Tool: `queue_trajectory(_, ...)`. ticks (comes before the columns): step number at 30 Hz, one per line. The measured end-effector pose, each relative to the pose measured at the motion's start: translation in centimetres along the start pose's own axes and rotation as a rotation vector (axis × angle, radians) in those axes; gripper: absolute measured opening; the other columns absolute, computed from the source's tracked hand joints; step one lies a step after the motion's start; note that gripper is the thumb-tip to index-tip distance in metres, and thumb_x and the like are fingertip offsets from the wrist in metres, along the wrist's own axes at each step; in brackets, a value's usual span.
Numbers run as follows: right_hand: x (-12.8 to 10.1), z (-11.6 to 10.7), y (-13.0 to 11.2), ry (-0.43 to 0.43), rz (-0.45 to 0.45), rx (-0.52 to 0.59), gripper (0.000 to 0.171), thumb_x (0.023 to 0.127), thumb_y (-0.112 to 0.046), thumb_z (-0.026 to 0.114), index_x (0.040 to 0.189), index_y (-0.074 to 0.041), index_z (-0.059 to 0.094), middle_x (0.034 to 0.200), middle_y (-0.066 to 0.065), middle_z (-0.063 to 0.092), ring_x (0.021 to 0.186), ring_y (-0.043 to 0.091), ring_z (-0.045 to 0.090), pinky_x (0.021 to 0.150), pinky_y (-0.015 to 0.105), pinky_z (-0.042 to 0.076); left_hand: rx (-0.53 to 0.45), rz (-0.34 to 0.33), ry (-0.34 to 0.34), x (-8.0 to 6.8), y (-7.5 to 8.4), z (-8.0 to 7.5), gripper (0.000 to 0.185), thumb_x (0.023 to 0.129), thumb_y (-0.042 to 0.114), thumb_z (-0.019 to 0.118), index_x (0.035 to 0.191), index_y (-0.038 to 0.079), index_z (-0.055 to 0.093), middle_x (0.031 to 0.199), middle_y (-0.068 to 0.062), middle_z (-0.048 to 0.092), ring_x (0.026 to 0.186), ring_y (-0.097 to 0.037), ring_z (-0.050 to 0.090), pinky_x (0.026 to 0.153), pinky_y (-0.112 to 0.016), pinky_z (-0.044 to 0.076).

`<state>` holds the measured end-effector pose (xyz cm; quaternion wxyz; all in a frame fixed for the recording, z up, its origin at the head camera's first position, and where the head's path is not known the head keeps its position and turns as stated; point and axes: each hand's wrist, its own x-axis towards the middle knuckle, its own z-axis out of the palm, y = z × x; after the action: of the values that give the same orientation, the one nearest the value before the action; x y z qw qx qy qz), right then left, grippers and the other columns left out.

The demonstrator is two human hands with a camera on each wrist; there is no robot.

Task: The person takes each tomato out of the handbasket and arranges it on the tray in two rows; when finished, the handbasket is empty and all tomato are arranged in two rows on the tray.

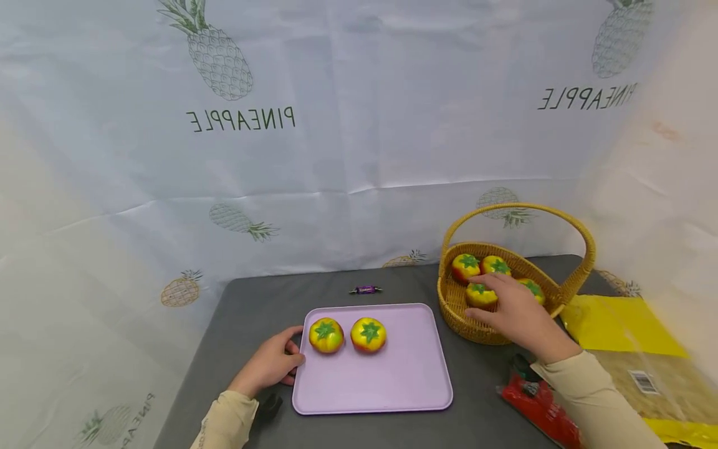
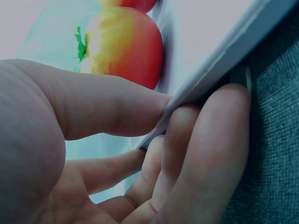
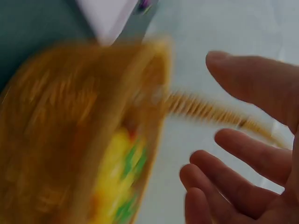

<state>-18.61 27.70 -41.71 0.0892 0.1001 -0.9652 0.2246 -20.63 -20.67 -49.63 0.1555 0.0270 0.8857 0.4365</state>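
Observation:
A lilac tray lies on the dark grey table with two yellow-red toy tomatoes along its far edge. My left hand pinches the tray's left rim, thumb on top and fingers underneath; one tomato sits just beyond the thumb. At the right stands a wicker basket with a hoop handle, holding several tomatoes. My right hand reaches into it with fingers spread over the nearest tomato. In the blurred right wrist view that hand holds nothing.
A purple wrapped candy lies behind the tray. Yellow packaging and a red packet lie at the right front, with a black object beside my right sleeve. A pineapple-printed sheet hangs behind the table.

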Motion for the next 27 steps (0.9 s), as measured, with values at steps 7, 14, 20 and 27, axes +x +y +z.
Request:
queue_trajectory(7, -0.9, -1.8, 6.1, 0.014, 0.078, -0.071, 0.072, 0.092, -0.025, 0.086, 0.148, 0.007, 0.056, 0.145, 0.038, 0.056, 0.130, 0.059, 0.054, 0.105, 0.076, 0.048, -0.003, -0.010, 0.005, -0.1, -0.1, 0.1, 0.068, 0.090, 0.006, 0.077, 0.154, 0.004, 0.053, 0.096, -0.009, 0.059, 0.069, -0.022, 0.064, 0.056, -0.038, 0.065)
queue_trajectory(14, -1.1, -1.9, 8.2, -0.050, 0.152, -0.071, 0.075, 0.094, -0.022, 0.082, 0.153, 0.010, 0.048, 0.151, 0.043, 0.046, 0.135, 0.064, 0.047, 0.107, 0.079, 0.044, -0.013, -0.004, -0.004, -0.2, 0.1, 0.2, 0.068, 0.091, 0.005, 0.076, 0.155, 0.003, 0.052, 0.097, -0.010, 0.059, 0.070, -0.022, 0.065, 0.055, -0.038, 0.065)
queue_trajectory(20, -0.8, -0.8, 9.3, -0.089, 0.182, -0.092, 0.079, 0.092, -0.016, 0.083, 0.153, 0.016, 0.043, 0.151, 0.047, 0.042, 0.135, 0.066, 0.045, 0.108, 0.079, 0.045, -0.025, -0.010, -0.017, -0.4, 0.3, 0.1, 0.069, 0.091, 0.006, 0.075, 0.155, 0.001, 0.052, 0.097, -0.010, 0.059, 0.070, -0.021, 0.066, 0.055, -0.039, 0.065)
queue_trajectory(27, -0.3, -0.5, 9.6, -0.089, 0.185, -0.126, 0.076, 0.091, -0.011, 0.082, 0.150, 0.019, 0.044, 0.146, 0.050, 0.044, 0.129, 0.068, 0.047, 0.104, 0.077, 0.047, -0.014, -0.002, -0.006, -0.3, 0.3, 0.2, 0.068, 0.090, 0.005, 0.075, 0.154, 0.001, 0.052, 0.096, -0.010, 0.059, 0.070, -0.021, 0.066, 0.055, -0.039, 0.065)
